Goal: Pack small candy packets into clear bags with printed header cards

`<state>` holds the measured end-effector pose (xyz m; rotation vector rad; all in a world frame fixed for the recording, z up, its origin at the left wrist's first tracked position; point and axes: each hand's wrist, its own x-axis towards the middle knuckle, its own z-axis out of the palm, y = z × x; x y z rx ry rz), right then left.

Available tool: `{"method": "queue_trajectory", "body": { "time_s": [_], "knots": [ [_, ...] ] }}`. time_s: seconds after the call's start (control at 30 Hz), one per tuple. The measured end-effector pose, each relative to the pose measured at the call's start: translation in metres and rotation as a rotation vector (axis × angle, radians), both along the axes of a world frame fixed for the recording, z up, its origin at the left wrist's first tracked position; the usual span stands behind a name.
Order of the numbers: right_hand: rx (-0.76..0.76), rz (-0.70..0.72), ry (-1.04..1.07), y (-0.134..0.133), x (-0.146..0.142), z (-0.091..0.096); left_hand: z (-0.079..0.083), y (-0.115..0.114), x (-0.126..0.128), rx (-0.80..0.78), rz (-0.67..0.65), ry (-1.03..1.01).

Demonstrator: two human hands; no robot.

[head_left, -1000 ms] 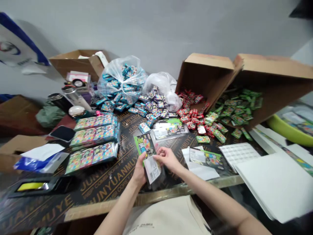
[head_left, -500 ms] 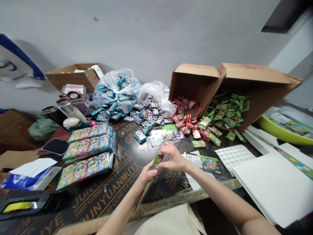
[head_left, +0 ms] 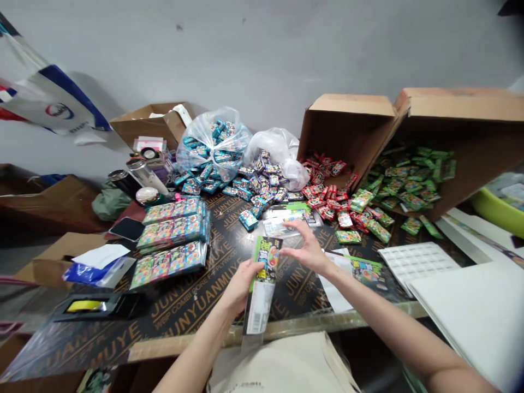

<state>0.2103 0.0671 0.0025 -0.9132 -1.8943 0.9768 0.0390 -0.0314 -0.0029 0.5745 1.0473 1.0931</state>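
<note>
**Card pack held over the table's front edge**

Our L hand (head_left: 239, 284) is closed round the card pack (head_left: 264, 273), thumb on the front, fingers behind. The pack stands nearly upright in a clear sleeve, green end up, white label end down, just above the front edge of the table (head_left: 196, 305). Our R hand (head_left: 309, 252) is open, fingers loosely spread, tips at the pack's top-right corner; can't tell if they touch. Finished packs (head_left: 174, 240) lie stacked to the left. Behind: blue boxes (head_left: 213, 150) in a clear bag, plus red boxes (head_left: 323, 191) & green boxes (head_left: 397, 188) spilling from tipped cartons (head_left: 347, 125).
</note>
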Motion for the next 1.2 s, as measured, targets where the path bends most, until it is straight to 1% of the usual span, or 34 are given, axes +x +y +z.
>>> {"method": "queue_trajectory", "body": {
  "time_s": [0.03, 0.07, 0.13, 0.17, 0.2, 0.27, 0.33, 0.37, 0.43, 0.47, 0.5, 0.53, 0.63, 0.7, 0.73, 0.8, 0.83, 0.87, 0.9, 0.97, 1.0, 1.03, 1.1, 1.2],
  "knots": [
    [-0.073, -0.05, 0.07, -0.003, -0.003, -0.005, 0.0, 0.0, -0.001, 0.003, 0.027, 0.02],
    [-0.184, -0.041, 0.13, -0.006, -0.006, -0.01, -0.001, 0.0, -0.002, 0.022, 0.036, 0.044],
    [-0.432, 0.092, 0.218, -0.013, -0.013, -0.018, -0.004, -0.001, -0.003, 0.099, 0.02, 0.15],
    [-0.516, 0.154, 0.253, -0.016, -0.017, -0.02, -0.007, -0.001, -0.004, 0.143, 0.01, 0.247],
    [-0.558, 0.189, 0.283, -0.017, -0.02, -0.022, -0.01, 0.0, -0.005, 0.186, 0.004, 0.363],
    [-0.571, 0.171, 0.333, -0.019, -0.024, -0.022, -0.017, 0.002, -0.009, 0.247, 0.008, 0.587],
    [-0.626, 0.171, 0.354, -0.022, -0.024, -0.022, -0.023, 0.006, -0.013, 0.268, 0.044, 0.688],
    [-0.687, 0.221, 0.348, -0.023, -0.023, -0.023, -0.024, 0.008, -0.015, 0.263, 0.085, 0.683],
    [-0.82, 0.4, 0.293, -0.029, -0.019, -0.028, -0.025, 0.012, -0.018, 0.232, 0.163, 0.605],
    [-0.857, 0.48, 0.26, -0.033, -0.016, -0.032, -0.024, 0.012, -0.019, 0.215, 0.182, 0.553],
    [-0.862, 0.52, 0.239, -0.036, -0.014, -0.037, -0.023, 0.013, -0.019, 0.205, 0.175, 0.501],
    [-0.847, 0.522, 0.232, -0.038, -0.012, -0.041, -0.022, 0.012, -0.019, 0.202, 0.141, 0.453],
    [-0.768, 0.422, 0.266, -0.038, -0.007, -0.048, -0.023, 0.006, -0.018, 0.218, -0.018, 0.324],
    [-0.732, 0.32, 0.336, -0.032, -0.007, -0.045, -0.028, 0.002, -0.014, 0.239, -0.095, 0.271],
    [-0.724, 0.236, 0.394, -0.029, -0.009, -0.042, -0.03, 0.001, -0.011, 0.246, -0.127, 0.257],
    [-0.724, 0.015, 0.525, -0.024, -0.014, -0.036, -0.034, -0.001, -0.002, 0.252, -0.161, 0.222],
    [-0.727, -0.091, 0.575, -0.023, -0.018, -0.033, -0.034, -0.002, 0.005, 0.251, -0.136, 0.186],
    [-0.722, -0.179, 0.605, -0.023, -0.023, -0.031, -0.032, -0.001, 0.012, 0.247, -0.069, 0.136],
    [-0.701, -0.244, 0.613, -0.024, -0.028, -0.031, -0.03, -0.001, 0.02, 0.239, 0.037, 0.074],
    [-0.63, -0.303, 0.603, -0.029, -0.035, -0.032, -0.023, 0.003, 0.032, 0.203, 0.272, -0.049],
    [-0.607, -0.309, 0.601, -0.031, -0.037, -0.033, -0.019, 0.005, 0.036, 0.173, 0.355, -0.095],
    [-0.604, -0.307, 0.605, -0.033, -0.038, -0.033, -0.015, 0.008, 0.038, 0.141, 0.399, -0.121],
    [-0.674, -0.288, 0.617, -0.035, -0.036, -0.032, -0.009, 0.013, 0.035, 0.098, 0.388, -0.107],
    [-0.884, -0.186, 0.605, -0.033, -0.026, -0.025, 0.0, 0.018, 0.021, 0.091, 0.284, 0.029]
  ]
}}
